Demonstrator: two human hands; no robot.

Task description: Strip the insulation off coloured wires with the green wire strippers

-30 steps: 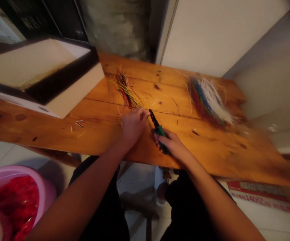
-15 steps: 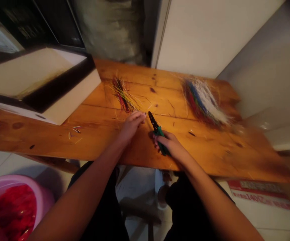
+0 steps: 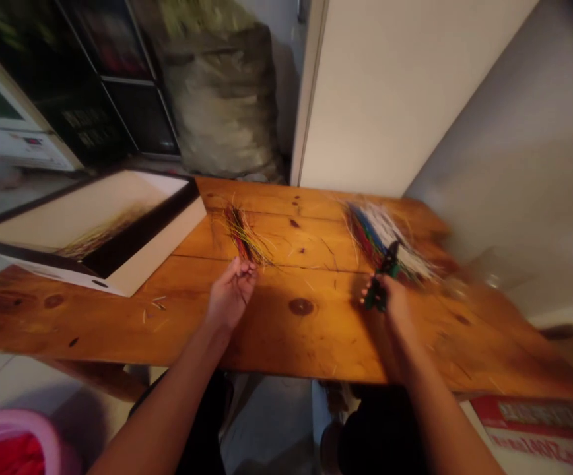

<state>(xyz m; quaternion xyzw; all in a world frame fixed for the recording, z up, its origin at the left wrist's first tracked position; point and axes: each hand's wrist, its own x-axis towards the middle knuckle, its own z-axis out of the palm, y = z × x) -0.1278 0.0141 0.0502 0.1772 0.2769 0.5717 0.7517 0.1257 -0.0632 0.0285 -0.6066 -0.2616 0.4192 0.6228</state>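
My left hand point(image 3: 231, 290) is closed in a pinch at the near end of a small bundle of red, yellow and black wires point(image 3: 239, 234). A thin dark wire shows faintly between its fingers. In my right hand point(image 3: 389, 293) is a pair of green-handled wire strippers point(image 3: 385, 274), with dark jaws pointing away from me. The tool hangs over the near edge of a larger bundle of white, blue, green and red wires point(image 3: 378, 227). Blur hides whether its jaws are apart.
A white box with a black rim point(image 3: 162, 260) stands at the left of the wooden table point(image 3: 286, 336), with thin yellowish wires inside. Short wire scraps point(image 3: 158, 305) lie in front of it. A pink tub point(image 3: 51, 429) with red material sits on the floor; a red-and-white carton point(image 3: 539, 429) is lower right.
My hands have moved apart. The left one went left to the small wire bundle; the right one carried the wire strippers right to the larger bundle. The camera view has tilted up.
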